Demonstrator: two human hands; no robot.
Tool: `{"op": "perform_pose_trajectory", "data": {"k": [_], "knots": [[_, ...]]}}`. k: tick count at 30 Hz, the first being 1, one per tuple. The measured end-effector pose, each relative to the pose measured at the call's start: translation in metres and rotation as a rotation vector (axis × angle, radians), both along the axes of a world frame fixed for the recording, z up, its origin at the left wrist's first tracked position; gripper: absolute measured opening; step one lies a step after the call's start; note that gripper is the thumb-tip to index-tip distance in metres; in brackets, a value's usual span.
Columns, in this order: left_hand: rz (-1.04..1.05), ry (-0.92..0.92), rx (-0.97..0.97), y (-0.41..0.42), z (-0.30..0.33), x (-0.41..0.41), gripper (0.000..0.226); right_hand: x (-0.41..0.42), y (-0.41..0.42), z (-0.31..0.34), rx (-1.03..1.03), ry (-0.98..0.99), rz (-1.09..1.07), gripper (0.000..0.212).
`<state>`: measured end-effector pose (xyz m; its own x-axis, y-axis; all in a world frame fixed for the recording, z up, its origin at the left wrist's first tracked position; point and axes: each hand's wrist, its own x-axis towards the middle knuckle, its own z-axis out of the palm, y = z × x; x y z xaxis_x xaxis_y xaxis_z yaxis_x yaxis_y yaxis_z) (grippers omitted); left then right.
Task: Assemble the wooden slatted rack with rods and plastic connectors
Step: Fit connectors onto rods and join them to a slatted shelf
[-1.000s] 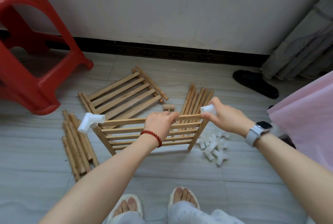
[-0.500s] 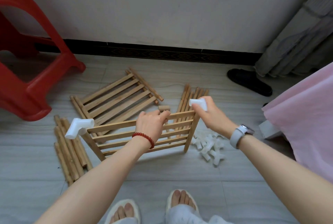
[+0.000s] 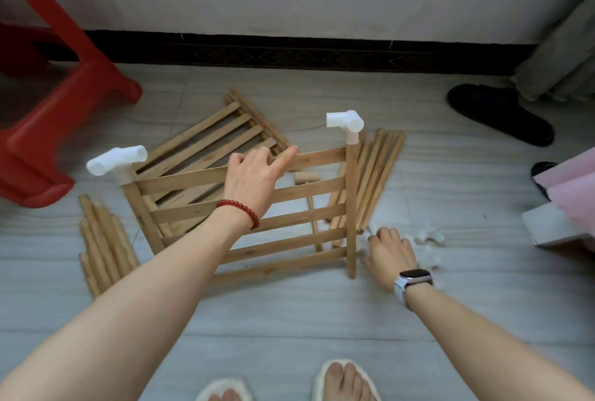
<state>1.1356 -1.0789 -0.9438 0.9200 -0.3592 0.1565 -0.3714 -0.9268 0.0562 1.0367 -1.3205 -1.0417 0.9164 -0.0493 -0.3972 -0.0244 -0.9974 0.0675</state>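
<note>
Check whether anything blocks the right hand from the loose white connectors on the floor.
Nothing visible does. The right hand is already down at the pile of white plastic connectors, beside the slatted panel the left hand steadies.

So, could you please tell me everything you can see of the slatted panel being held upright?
The slatted panel is light wood: five flat slats joined to two round end rods. It stands tilted on the floor, rod ends down. A white plastic connector caps the right rod, another connector caps the left rod. The left hand grips its top slat; the right hand is beside its right rod, over loose white connectors.
</note>
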Motion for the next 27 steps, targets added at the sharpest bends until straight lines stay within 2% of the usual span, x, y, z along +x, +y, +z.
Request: {"op": "perform_pose_trajectory", "data": {"k": [3, 5, 7, 10, 11, 12, 14, 15, 16, 18, 21, 23, 27], "knots": [[0.007, 0.012, 0.007, 0.003, -0.003, 0.007, 0.061, 0.009, 0.009, -0.011, -0.078, 0.027, 0.024, 0.028], [0.03, 0.03, -0.03, 0.006, 0.002, 0.009, 0.057, 0.013, 0.014, -0.006, -0.061, -0.072, 0.026, 0.019], [0.065, 0.036, -0.092, 0.01, 0.011, 0.011, 0.055, 0.012, 0.014, -0.001, -0.022, -0.168, 0.002, 0.019], [0.128, 0.024, -0.193, 0.02, 0.027, 0.013, 0.057, 0.014, 0.003, 0.008, 0.117, -0.162, -0.305, 0.024], [0.157, 0.028, -0.241, 0.025, 0.032, 0.014, 0.058, 0.017, 0.001, 0.017, 0.295, -0.207, -0.484, 0.026], [0.194, 0.044, -0.305, 0.029, 0.036, 0.015, 0.059, 0.022, -0.001, 0.028, 0.605, -0.271, -0.711, 0.027], [0.262, 0.085, -0.5, 0.037, 0.048, 0.013, 0.059, 0.035, -0.001, 0.061, 1.355, -0.337, -1.147, 0.026], [0.282, 0.103, -0.617, 0.04, 0.054, 0.01, 0.057, 0.042, -0.002, 0.078, 1.662, -0.353, -1.279, 0.025], [0.291, 0.118, -0.721, 0.042, 0.06, 0.006, 0.056, 0.049, -0.002, 0.098, 1.88, -0.365, -1.336, 0.024], [0.292, 0.145, -0.851, 0.044, 0.065, -0.003, 0.054, 0.062, 0.002, 0.138, 2.141, -0.34, -1.323, 0.027], [0.38, 0.175, -0.97, 0.047, 0.062, -0.016, 0.052, 0.072, 0.015, 0.184, 2.325, -0.271, -1.163, 0.036], [0.501, 0.233, -1.01, 0.052, 0.059, -0.025, 0.052, 0.071, 0.028, 0.212, 2.32, -0.214, -1.041, 0.036], [0.674, 0.343, -1.011, 0.066, 0.051, -0.045, 0.049, 0.066, 0.058, 0.241, 2.14, -0.149, -0.836, 0.027]]}}
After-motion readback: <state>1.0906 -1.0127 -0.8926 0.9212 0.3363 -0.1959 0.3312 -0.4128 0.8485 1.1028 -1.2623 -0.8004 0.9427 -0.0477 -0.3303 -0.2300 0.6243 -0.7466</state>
